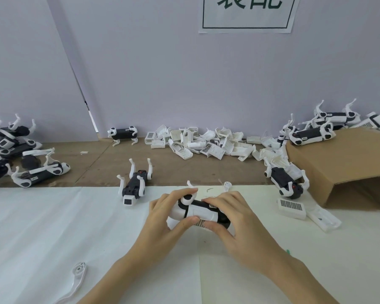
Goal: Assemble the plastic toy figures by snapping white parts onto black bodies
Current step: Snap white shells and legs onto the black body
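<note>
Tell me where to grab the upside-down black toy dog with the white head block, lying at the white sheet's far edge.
Judging by its pose, grip the upside-down black toy dog across its black body, between front and rear leg pairs, coming from above. Its four white legs stick up, leaving the flanks open for the fingers.

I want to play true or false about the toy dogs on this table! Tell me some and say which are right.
1. Both hands, left hand and right hand, hold the black-and-white plastic toy dog. True.
2. The heap of loose white plastic shells lies by the wall. True.
3. The brown cardboard box is on the left. False: it is on the right.
4. The lone white plastic leg piece is in a hand. False: it lies on the white sheet.
</note>
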{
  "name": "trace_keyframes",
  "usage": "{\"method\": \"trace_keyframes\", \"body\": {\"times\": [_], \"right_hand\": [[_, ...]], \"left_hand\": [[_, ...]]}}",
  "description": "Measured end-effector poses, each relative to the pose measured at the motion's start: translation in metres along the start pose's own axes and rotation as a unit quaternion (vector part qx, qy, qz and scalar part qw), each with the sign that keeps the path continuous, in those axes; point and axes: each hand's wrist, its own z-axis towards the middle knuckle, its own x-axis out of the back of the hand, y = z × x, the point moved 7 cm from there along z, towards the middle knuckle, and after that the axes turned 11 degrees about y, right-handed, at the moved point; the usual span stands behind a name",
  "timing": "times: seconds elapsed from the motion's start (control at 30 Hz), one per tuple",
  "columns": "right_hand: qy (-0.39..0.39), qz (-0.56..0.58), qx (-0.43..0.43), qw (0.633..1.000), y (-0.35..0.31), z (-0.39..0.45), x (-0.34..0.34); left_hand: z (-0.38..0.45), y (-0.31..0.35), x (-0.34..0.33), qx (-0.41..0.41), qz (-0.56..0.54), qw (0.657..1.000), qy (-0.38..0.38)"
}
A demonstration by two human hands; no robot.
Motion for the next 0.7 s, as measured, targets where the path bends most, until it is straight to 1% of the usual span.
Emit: {"method": "trace_keyframes", "body": {"times": [0.07,0.27,0.33,0.43,0.6,0.7], "right_hand": [[-0.011,0.002,0.003,1.000,0.001,-0.002,-0.007],[-0.016,0.025,-0.017,0.999,0.005,-0.004,-0.010],[-0.016,0.022,-0.013,1.000,0.005,-0.003,-0.009],[-0.008,0.025,-0.020,0.999,0.005,-0.001,-0.006],[-0.002,0.035,-0.028,0.999,0.008,-0.001,-0.004],[-0.011,0.042,-0.033,0.999,0.011,-0.004,-0.009]], "left_hand": [[-0.001,-0.006,-0.003,0.028,-0.030,0.999,-0.023],[0.000,-0.009,-0.004,0.040,-0.067,0.996,-0.049],[0.000,-0.006,-0.005,0.031,-0.086,0.994,-0.055],[0.001,0.001,-0.005,0.016,-0.107,0.993,-0.051],[0.002,0.008,-0.004,-0.007,-0.110,0.993,-0.037],[0.003,0.005,-0.003,0.003,-0.125,0.991,-0.039]]}}
